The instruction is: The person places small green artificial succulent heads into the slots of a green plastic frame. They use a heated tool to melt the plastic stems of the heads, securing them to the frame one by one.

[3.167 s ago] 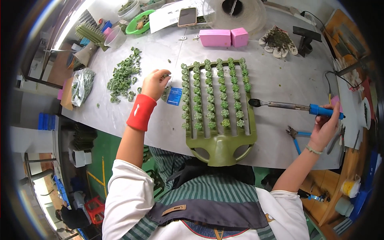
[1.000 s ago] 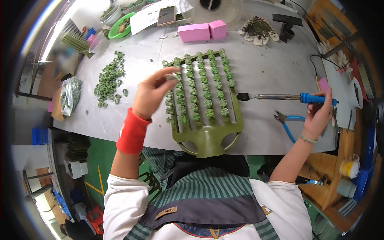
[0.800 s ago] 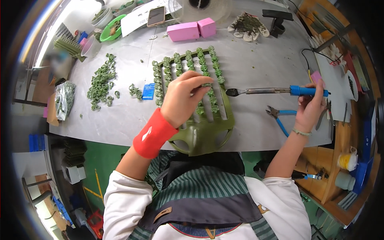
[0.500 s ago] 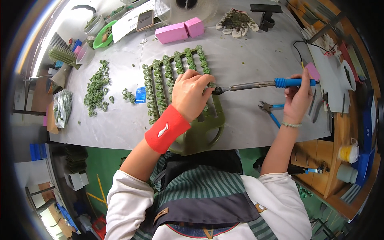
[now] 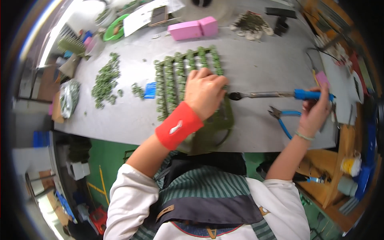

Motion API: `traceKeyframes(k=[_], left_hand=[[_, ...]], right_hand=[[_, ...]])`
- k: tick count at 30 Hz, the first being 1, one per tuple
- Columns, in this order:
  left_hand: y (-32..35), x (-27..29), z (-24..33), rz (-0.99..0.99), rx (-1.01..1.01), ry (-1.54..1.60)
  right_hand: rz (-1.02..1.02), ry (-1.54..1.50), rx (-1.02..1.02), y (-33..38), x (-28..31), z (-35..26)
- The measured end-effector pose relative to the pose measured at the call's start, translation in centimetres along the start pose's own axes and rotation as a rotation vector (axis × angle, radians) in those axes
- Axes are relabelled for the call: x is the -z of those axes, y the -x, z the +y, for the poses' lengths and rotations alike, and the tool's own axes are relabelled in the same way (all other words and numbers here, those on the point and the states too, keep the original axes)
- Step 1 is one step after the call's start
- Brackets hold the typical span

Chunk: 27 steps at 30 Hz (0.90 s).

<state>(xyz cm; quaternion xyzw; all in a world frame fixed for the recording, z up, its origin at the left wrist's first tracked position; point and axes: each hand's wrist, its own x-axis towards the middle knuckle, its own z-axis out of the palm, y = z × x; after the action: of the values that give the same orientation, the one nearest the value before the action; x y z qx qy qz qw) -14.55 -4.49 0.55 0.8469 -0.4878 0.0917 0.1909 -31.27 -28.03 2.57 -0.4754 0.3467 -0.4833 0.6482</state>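
A green slotted rack (image 5: pixel 199 145) lies in front of me, its bars lined with rows of small green curled pieces (image 5: pixel 160 86). Over the rack's right rows is my left hand (image 5: pixel 205 91), wearing a red wristband, its fingers bent and drawn together; whatever they grip is hidden. My right hand (image 5: pixel 314 115) closes around the blue handle of a tool (image 5: pixel 267 95) with a long metal shaft. The tool's dark, spoon-shaped tip points left and is close beside my left fingertips. Blue-handled cutters (image 5: pixel 283 118) lie below the shaft.
Left of the rack are a loose heap of green pieces (image 5: pixel 105 82) and a blue card (image 5: pixel 150 91). Pink blocks (image 5: pixel 187 30), a phone (image 5: pixel 159 16), a stained glove (image 5: pixel 252 25) and a green tray (image 5: pixel 115 29) stand along the back. A plastic bag (image 5: pixel 69 99) sits far left.
The whole view has shifted, so the table things appear further right. The tool's tip has come away from the rack's edge to the right; my right hand still holds it.
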Motion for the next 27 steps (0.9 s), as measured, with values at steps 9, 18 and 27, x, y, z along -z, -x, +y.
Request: traceKeyframes(k=[9, 18, 27], left_hand=[[3.3, 4.9, -15.9, 0.099, 0.635, 0.349], [9.4, 4.8, -24.1, 0.163, 0.812, 0.294], [6.7, 8.2, -16.1, 0.168, 0.729, 1.043]], right_hand=[[-0.034, -0.036, 0.015, 0.0, 0.8, -0.3], [-0.059, -0.036, 0.029, 0.0, 0.5, -0.4], [-0.022, -0.024, 0.035, 0.0, 1.4, -1.0]])
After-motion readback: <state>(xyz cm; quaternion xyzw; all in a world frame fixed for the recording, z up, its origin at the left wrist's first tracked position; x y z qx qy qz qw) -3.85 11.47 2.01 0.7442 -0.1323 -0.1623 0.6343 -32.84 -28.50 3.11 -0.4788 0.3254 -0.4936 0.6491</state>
